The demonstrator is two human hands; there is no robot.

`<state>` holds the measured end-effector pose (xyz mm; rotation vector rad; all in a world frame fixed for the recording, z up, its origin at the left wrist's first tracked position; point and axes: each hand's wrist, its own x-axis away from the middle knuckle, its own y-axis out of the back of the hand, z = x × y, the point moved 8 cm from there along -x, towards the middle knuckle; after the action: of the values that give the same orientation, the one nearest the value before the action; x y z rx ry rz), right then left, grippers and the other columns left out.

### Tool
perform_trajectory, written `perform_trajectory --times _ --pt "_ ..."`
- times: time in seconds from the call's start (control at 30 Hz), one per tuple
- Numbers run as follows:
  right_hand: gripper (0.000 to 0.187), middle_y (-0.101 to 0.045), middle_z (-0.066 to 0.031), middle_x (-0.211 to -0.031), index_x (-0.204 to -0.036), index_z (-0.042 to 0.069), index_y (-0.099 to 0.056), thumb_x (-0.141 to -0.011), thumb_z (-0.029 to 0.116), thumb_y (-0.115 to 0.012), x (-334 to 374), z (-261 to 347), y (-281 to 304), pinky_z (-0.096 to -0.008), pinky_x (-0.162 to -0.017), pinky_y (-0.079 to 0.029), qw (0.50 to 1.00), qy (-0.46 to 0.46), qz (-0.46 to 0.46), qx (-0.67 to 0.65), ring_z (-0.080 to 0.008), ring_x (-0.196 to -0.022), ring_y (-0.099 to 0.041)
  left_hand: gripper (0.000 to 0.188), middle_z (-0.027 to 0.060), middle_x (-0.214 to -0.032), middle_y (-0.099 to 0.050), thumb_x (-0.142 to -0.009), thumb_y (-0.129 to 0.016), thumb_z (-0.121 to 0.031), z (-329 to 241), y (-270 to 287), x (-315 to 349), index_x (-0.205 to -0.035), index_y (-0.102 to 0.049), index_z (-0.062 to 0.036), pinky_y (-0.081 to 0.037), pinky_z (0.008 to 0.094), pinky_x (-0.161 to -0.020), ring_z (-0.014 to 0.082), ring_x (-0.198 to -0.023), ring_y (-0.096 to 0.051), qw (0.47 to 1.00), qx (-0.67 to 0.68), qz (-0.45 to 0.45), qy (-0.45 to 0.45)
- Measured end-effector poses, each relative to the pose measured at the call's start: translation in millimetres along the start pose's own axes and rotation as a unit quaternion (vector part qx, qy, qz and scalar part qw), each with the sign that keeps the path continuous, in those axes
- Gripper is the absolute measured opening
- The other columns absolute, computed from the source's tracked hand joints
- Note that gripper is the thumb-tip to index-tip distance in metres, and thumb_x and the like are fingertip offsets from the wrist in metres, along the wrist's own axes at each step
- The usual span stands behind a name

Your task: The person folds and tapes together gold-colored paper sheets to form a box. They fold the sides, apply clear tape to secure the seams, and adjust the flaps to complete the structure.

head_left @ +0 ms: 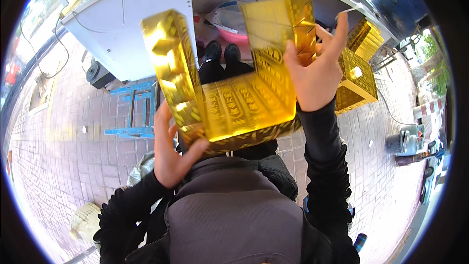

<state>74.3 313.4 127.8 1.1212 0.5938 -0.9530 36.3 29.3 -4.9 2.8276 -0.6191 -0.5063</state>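
In front of my body I hold a shiny gold U-shaped structure (244, 105). It has a wide ridged base and two upright arms, all covered in gold foil with a raised pattern. My left hand (172, 154) grips its near left corner, thumb on the front edge and fingers along the outer side. At the right arm my right hand (320, 71) holds the outer side, its thumb on the inner face and the index finger raised. A thin white strip (349, 10) shows at that fingertip. Parts of the structure are smeared by motion.
Beyond my right hand sits a gold box (358, 80) with a white spot, and further gold pieces (366, 39) lie behind it. A white-panelled counter (132, 29) stands ahead with a pink basin (232, 36) beneath. A blue metal frame (132, 110) is at left on the paving.
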Motion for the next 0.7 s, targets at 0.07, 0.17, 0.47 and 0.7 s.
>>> perform_trajectory --times 0.07,0.17,0.47,0.7 --pt "0.100 -0.067 -0.0161 -0.118 -0.157 0.005 -0.016 -0.081 0.015 -0.080 -12.6 -11.5 10.7 -0.0321 -0.068 -0.058 0.994 0.009 -0.036 -0.100 -0.0245 -0.082 -0.072 0.090 0.0227 -0.152 -0.038 -0.091 -0.070 -0.029 -15.7 2.5 10.5 -0.155 -0.018 0.0072 -0.033 0.0458 -0.116 0.0322 -0.144 -0.037 0.984 0.072 -0.003 -0.163" --pt "0.092 -0.066 -0.0143 -0.121 -0.156 0.005 -0.015 -0.087 0.013 -0.076 -30.5 -32.9 17.7 -0.0253 -0.072 -0.055 0.974 0.005 -0.053 -0.222 -0.0174 -0.093 -0.066 0.062 0.0164 -0.148 -0.044 -0.104 -0.052 -0.035 45.0 47.3 -8.4 -0.151 -0.031 -0.0009 -0.039 0.0425 -0.111 0.0276 -0.134 -0.047 0.963 0.176 -0.198 -0.054" --pt "0.091 -0.058 -0.0156 -0.127 -0.157 0.006 -0.016 -0.086 0.001 -0.072 -28.0 -54.4 -3.7 -0.0234 -0.081 -0.052 0.938 -0.013 -0.065 -0.340 -0.0159 -0.108 -0.060 0.077 0.0188 -0.154 -0.044 -0.102 -0.035 -0.064 175.4 -8.3 -207.8 -0.154 -0.037 -0.0073 -0.040 0.0447 -0.113 0.0319 -0.138 -0.047 0.853 0.493 0.119 0.126" --pt "0.094 -0.057 -0.0139 -0.127 -0.160 0.010 -0.013 -0.086 -0.001 -0.070 -15.8 -53.1 -33.4 -0.0271 -0.091 -0.049 0.911 -0.015 0.018 -0.412 -0.0158 -0.107 -0.059 0.106 0.0252 -0.161 -0.029 -0.090 -0.067 -0.061 157.8 -28.2 -197.7 -0.163 -0.009 -0.0088 -0.030 0.0500 -0.119 0.0391 -0.146 -0.035 0.888 0.338 0.279 0.138"
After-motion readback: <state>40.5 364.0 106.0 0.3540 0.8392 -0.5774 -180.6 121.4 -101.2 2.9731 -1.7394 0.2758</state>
